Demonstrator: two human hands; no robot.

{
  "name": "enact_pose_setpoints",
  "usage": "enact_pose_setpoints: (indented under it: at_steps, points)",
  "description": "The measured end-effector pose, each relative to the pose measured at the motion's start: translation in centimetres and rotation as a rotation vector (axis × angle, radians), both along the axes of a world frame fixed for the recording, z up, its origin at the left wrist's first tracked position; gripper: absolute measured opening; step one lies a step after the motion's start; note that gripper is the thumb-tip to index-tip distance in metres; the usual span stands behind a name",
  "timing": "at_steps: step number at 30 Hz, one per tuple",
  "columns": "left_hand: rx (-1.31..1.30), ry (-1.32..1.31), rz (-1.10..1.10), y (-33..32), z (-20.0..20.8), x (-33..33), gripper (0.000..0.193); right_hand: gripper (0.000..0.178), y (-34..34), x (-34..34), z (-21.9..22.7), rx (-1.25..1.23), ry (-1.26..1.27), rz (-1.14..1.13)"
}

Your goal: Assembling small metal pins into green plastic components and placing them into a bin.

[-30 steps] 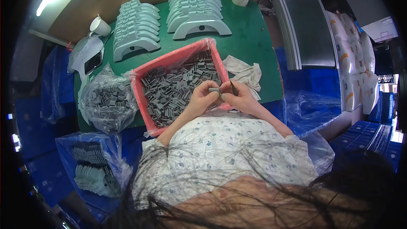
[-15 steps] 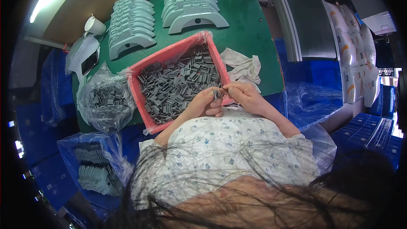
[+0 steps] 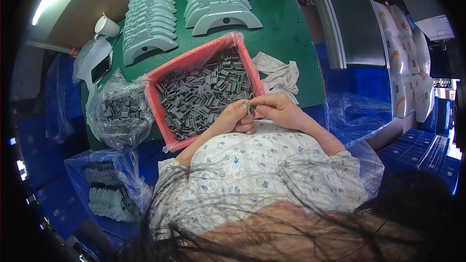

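My left hand (image 3: 236,119) is closed around a small grey plastic part (image 3: 250,110), which pokes up between its thumb and fingers. My right hand (image 3: 277,109) pinches at the top of that same part; whether its fingertips hold something separate is too small to make out. Both hands meet over the near right corner of a pink bin (image 3: 156,111) lined with clear film. Inside the bin lies a heap of similar grey plastic parts (image 3: 204,94).
Left of the bin sits a clear bag (image 3: 119,111) of grey parts. Two rows of pale arched plastic pieces (image 3: 150,29) stand at the back of the green table (image 3: 284,19). A white cloth (image 3: 276,73), a phone (image 3: 101,70) and a white mug (image 3: 107,26) lie around.
My right hand has shifted slightly left, its fingertips now closer against the grey part in my left hand. The left hand stays almost where it was.
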State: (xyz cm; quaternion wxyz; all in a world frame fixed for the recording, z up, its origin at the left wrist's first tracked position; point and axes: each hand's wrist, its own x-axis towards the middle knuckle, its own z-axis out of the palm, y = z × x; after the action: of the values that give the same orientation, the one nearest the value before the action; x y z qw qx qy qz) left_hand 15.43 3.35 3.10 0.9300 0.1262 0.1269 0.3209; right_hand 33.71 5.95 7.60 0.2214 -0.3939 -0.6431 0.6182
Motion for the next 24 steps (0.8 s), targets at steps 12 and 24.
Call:
enact_pose_setpoints:
  at_steps: [12, 24]
  points:
    - [0.021, 0.033, 0.016, -0.8, 0.4, 0.6, 0.023, 0.021, -0.5, -0.3, -0.7, -0.201, 0.072, -0.077]
    - [0.005, 0.05, 0.037, -0.8, -0.3, 0.5, 0.024, 0.027, -0.4, 0.5, -0.4, -0.178, 0.019, 0.01]
